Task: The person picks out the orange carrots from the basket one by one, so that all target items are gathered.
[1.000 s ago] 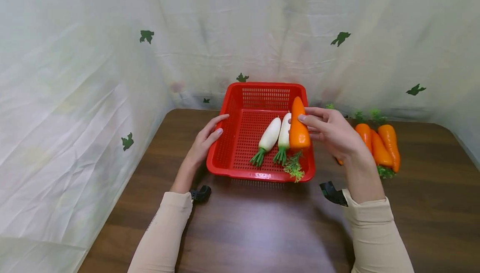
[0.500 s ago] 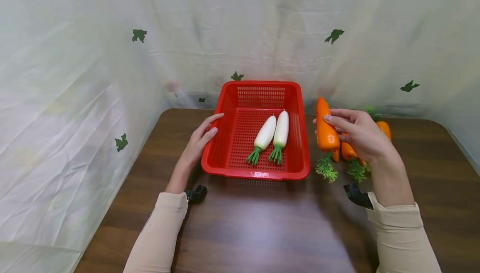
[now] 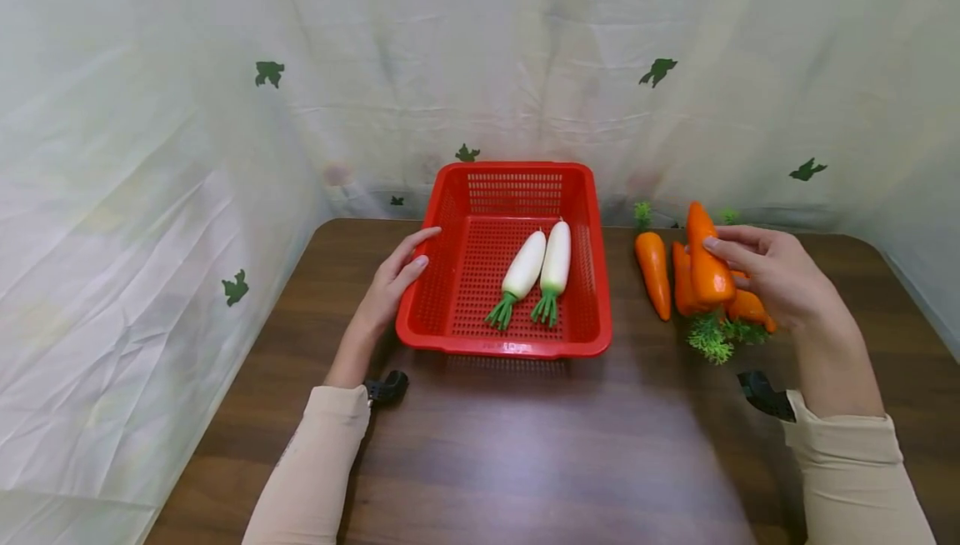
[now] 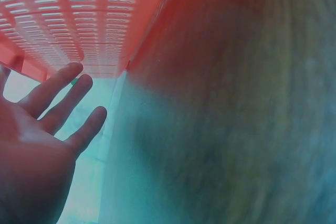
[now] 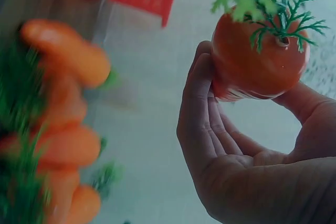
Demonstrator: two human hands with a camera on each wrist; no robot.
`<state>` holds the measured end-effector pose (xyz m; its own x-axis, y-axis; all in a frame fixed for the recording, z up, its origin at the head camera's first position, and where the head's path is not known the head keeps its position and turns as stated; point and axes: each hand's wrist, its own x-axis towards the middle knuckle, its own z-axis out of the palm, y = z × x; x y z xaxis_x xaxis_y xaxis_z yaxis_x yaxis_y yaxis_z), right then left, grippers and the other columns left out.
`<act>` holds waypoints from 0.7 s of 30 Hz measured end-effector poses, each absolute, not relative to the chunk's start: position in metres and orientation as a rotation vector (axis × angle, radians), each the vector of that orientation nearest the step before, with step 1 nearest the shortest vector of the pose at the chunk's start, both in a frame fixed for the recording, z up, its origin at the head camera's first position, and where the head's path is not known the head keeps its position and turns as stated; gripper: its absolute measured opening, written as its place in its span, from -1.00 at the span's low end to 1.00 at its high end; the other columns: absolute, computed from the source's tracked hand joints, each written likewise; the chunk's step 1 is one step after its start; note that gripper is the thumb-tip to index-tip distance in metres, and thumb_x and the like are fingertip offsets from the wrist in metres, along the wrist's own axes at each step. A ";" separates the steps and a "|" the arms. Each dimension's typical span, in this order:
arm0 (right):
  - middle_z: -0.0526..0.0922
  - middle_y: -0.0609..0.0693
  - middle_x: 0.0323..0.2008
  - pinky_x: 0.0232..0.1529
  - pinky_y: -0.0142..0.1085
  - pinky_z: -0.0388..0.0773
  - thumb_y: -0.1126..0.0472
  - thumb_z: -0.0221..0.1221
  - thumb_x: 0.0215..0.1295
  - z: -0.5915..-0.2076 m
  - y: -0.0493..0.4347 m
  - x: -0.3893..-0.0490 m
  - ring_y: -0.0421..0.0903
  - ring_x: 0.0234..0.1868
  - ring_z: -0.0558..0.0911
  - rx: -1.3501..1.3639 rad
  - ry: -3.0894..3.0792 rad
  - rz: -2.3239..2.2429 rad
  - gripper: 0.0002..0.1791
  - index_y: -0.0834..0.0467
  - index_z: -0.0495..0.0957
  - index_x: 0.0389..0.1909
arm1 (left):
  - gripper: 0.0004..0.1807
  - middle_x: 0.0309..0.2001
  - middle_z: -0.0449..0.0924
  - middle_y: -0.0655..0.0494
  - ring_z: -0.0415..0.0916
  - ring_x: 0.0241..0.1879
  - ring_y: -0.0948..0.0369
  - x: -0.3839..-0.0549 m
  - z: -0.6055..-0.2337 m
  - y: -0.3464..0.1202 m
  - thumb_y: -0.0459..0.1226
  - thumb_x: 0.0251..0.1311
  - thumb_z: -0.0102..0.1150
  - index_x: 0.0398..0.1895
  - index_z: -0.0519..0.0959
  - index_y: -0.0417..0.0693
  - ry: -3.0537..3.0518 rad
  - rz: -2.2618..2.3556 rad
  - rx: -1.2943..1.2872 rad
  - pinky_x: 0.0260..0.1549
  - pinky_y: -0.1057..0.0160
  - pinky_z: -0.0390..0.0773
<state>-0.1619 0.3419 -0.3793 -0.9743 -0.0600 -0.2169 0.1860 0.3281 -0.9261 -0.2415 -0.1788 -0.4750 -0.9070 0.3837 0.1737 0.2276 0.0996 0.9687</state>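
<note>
My right hand (image 3: 783, 274) holds an orange carrot (image 3: 708, 266) between thumb and fingers, above other carrots. In the right wrist view the carrot's (image 5: 257, 61) thick end and green leaves face the camera. At the left side of a red plastic basket (image 3: 502, 348) is my left hand (image 3: 390, 282), its fingertips at the rim. The left wrist view shows fingers (image 4: 58, 103) fairly straight and spread beside the slotted basket wall (image 4: 79, 14). Two white radishes (image 3: 522, 266) with green stems lie in the basket, side by side.
A single carrot (image 3: 654, 274) lies on the wooden table (image 3: 525, 445) right of the basket. More carrots (image 3: 750, 310) are heaped beneath my right hand, partly hidden. A pale curtain (image 3: 510, 53) with green leaf-like prints hangs behind and to the left of the table.
My right hand has carried the carrot rightward, from over the basket to over the other carrots. The left hand stays at the basket's rim; the radishes remain inside.
</note>
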 end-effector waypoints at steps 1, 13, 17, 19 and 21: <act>0.51 -0.25 0.09 -0.12 -0.48 0.72 -0.02 0.07 0.65 -0.381 0.349 -0.161 -0.44 -0.11 0.66 0.127 2.383 -1.703 -0.24 0.38 0.10 0.58 | -0.46 0.42 0.41 -0.10 0.57 0.12 -0.17 -0.241 -0.475 -0.179 -0.09 0.63 -0.05 0.61 0.29 0.26 2.236 1.930 0.625 -0.08 0.12 0.79; 0.66 -0.47 -0.23 -0.26 -0.48 0.72 0.12 0.18 0.58 -0.392 0.393 -0.159 -0.42 -0.24 0.71 0.271 2.236 -1.928 -0.70 0.09 0.39 0.19 | -0.45 0.43 0.39 -0.15 0.56 0.13 -0.19 -0.241 -0.476 -0.183 -0.12 0.63 -0.06 0.62 0.26 0.20 2.210 1.954 0.650 -0.06 0.13 0.79; 0.63 -0.48 -0.27 -0.28 -0.47 0.72 0.07 0.22 0.55 -0.393 0.407 -0.157 -0.43 -0.27 0.70 0.347 2.255 -1.923 -0.88 -0.08 0.51 -0.01 | -0.45 0.44 0.38 -0.12 0.56 0.14 -0.19 -0.240 -0.477 -0.181 -0.12 0.64 -0.06 0.62 0.26 0.22 2.204 1.955 0.651 -0.05 0.12 0.79; 0.58 -0.52 -0.28 -0.29 -0.48 0.72 0.03 0.22 0.55 -0.395 0.415 -0.154 -0.47 -0.29 0.68 0.385 2.334 -1.857 -0.88 -0.13 0.51 -0.02 | -0.44 0.45 0.38 -0.11 0.55 0.15 -0.19 -0.240 -0.478 -0.180 -0.11 0.63 -0.06 0.63 0.26 0.23 2.200 1.952 0.652 -0.04 0.12 0.78; 0.55 -0.55 -0.29 -0.29 -0.49 0.71 -0.01 0.21 0.55 -0.399 0.425 -0.152 -0.50 -0.30 0.65 0.421 2.407 -1.780 -0.85 -0.15 0.49 0.01 | -0.44 0.45 0.38 -0.11 0.55 0.15 -0.20 -0.240 -0.479 -0.180 -0.11 0.63 -0.05 0.63 0.26 0.23 2.196 1.950 0.652 -0.04 0.11 0.78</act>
<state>-0.1518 0.4247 -0.3993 -0.9544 0.1513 -0.2572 0.2903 0.2707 -0.9179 -0.2395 -0.1797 -0.4787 -0.8977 0.4009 0.1828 0.2288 0.0697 0.9710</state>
